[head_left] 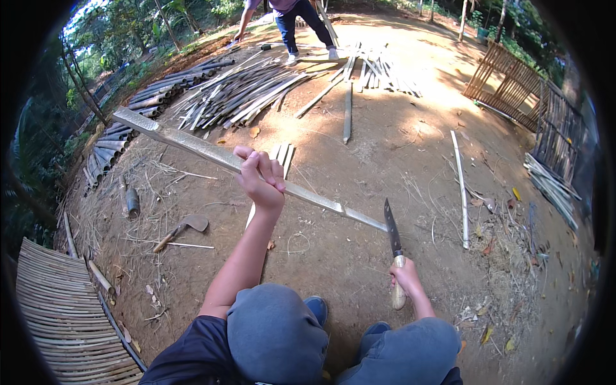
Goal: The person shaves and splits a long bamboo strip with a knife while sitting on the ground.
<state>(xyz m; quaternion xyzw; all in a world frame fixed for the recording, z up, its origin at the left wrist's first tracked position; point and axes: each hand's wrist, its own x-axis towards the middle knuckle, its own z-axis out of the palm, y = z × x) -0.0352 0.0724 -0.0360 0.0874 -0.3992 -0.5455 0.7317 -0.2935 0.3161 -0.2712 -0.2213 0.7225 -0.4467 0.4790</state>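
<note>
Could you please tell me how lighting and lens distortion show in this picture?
In the head view, sunlight washes the far ground nearly white; the bamboo strip in the left hand gleams; softer shade surrounds the knife in the right hand; and the fisheye curves the slatted panel at lower left.

Outdoor site, bare brown dirt ground [398,163], dry leaves [486,335] scattered along the right side. Green trees [131,38] line the far edge and upper left; left margin sits in deep shade. Slatted bamboo panel [504,80] stands upper right, darker panel [559,125] beside it. Another slatted surface [64,314] at lower left. Daylight: strong sun washes out the far ground, dappled shadows nearer, foreground mostly shaded.
</note>
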